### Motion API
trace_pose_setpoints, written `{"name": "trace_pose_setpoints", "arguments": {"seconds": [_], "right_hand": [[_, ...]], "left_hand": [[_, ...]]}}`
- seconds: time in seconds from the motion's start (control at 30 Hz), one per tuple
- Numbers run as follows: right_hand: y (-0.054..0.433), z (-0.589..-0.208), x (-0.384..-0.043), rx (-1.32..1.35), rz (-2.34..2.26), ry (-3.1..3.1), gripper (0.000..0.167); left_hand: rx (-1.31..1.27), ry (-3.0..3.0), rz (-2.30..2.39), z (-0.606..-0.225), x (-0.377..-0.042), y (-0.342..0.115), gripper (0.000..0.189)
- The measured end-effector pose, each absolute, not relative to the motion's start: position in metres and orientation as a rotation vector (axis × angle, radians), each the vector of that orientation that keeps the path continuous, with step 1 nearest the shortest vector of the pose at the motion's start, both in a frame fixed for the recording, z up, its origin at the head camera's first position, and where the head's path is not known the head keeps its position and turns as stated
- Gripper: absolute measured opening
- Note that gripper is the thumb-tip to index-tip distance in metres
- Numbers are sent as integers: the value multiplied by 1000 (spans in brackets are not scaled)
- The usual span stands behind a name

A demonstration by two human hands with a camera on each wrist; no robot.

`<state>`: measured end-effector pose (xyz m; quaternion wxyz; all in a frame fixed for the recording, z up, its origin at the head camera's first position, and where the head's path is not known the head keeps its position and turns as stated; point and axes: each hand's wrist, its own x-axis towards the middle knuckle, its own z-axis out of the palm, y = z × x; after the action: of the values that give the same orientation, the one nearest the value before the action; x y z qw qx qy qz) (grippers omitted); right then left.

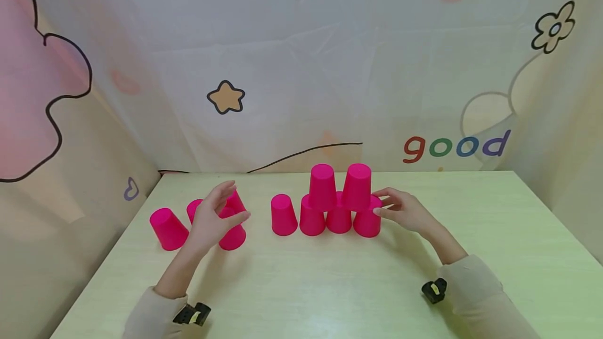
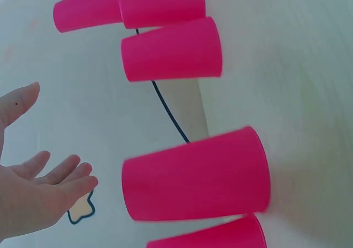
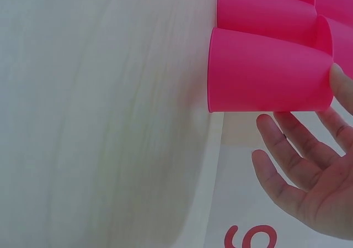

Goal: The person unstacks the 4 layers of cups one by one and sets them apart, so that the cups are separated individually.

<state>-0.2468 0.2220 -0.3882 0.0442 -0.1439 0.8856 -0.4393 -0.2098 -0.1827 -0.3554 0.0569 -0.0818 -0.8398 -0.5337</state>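
Several upside-down pink cups stand in a row, the leftmost cup slightly apart. Two upper cups, one left and one right, rest across the cups below. My right hand is at the rightmost bottom cup; its thumb touches the narrow end, while the other fingers are loosely spread. My left hand hovers before the left cups, fingers extended and holding nothing. Beside it are a near cup and a far-left cup; other cups there are partly hidden by the hand.
The pale table reaches back to a printed cloth backdrop. Each sleeve has a dark wrist device, one on the left and one on the right.
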Motion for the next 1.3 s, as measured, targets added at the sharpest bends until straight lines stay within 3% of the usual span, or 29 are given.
{"name": "trace_pose_setpoints", "arguments": {"seconds": [0.53,1.3], "right_hand": [[223,-391,-247,-424,-1346,2708,43],[222,-391,-246,-423,-1368,2705,43]], "left_hand": [[-481,-2412,-1761,-351,-221,-134,67],[-591,-2392,-1797,-359,-239,-76,70]]}}
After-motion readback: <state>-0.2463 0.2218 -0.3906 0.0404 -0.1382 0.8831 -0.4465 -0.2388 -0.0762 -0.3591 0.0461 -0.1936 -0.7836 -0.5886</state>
